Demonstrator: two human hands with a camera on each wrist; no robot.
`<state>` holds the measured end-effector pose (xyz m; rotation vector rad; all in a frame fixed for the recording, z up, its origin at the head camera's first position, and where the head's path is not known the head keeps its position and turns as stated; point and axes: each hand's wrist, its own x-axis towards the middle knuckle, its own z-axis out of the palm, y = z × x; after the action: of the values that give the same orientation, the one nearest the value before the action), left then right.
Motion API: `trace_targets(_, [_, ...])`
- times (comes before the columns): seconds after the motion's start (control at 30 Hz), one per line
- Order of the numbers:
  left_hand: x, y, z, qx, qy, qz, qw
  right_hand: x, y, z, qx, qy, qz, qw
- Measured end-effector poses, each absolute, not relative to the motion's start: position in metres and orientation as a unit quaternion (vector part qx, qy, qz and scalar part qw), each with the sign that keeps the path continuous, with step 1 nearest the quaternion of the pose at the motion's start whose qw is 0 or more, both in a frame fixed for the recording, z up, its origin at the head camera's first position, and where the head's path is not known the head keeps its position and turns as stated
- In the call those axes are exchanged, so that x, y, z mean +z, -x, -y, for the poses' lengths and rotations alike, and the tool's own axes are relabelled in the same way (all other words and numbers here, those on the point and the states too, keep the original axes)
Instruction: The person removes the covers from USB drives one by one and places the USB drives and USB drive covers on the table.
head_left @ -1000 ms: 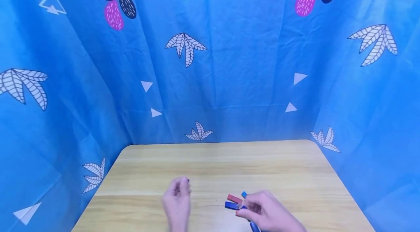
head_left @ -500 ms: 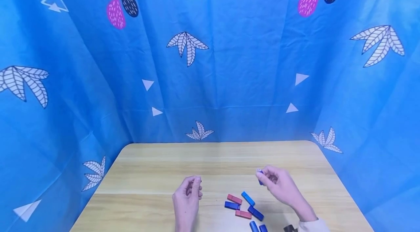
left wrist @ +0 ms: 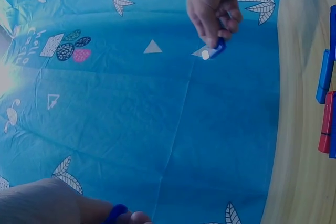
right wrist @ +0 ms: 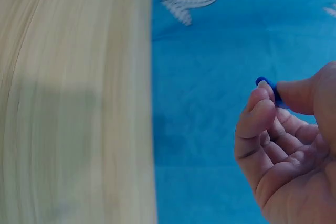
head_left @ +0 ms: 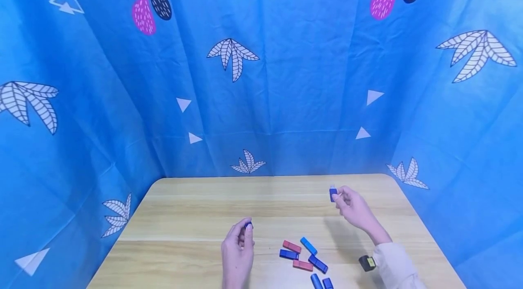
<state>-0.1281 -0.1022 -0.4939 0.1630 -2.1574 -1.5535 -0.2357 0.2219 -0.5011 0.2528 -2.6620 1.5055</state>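
Observation:
My right hand [head_left: 356,209] pinches a dark blue USB stick [head_left: 333,194] between thumb and fingertips, raised over the back right of the table. The stick's pale plug end is bare and points up in the head view. In the right wrist view, only a narrow blue edge of the stick [right wrist: 276,94] shows past the thumb. My left hand [head_left: 238,252], left of the table's middle, pinches a small dark blue piece [head_left: 248,224] that looks like the stick's cap. The left wrist view catches that blue piece [left wrist: 116,213] at its bottom edge, partly covered by fingers.
On the wooden table [head_left: 184,221], between the hands and nearer the front, lie several USB sticks, among them a red stick [head_left: 292,247] and a light blue stick [head_left: 308,246]. A black device [head_left: 367,262] sits at the right wrist. Blue curtains [head_left: 265,98] enclose the table.
From over the sticks on the table, my right hand has moved up and away to the back right, carrying the blue USB stick. My left hand has shifted a little rightward.

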Motion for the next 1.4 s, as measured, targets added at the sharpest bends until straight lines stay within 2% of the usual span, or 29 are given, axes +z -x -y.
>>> trace_targets(0.3, [-0.496,0.124,0.104,-0.598,-0.055,0.768,0.223,-0.522,0.273,-0.244,0.457,-0.002,0.889,-0.013])
trace_targets(0.57, [-0.497,0.125,0.105,-0.635,-0.041,0.743,0.210,-0.544,0.288,-0.259,0.496,0.075,0.863,-0.060])
trace_targets(0.9, [-0.497,0.122,0.105,-0.618,-0.046,0.760,0.198,-0.570,0.297,-0.275,0.459,0.074,0.882,-0.080])
trace_targets(1.4, [-0.496,0.121,0.103,-0.615,-0.005,0.758,0.218,-0.565,0.292,-0.275,0.429,0.084,0.896,-0.078])
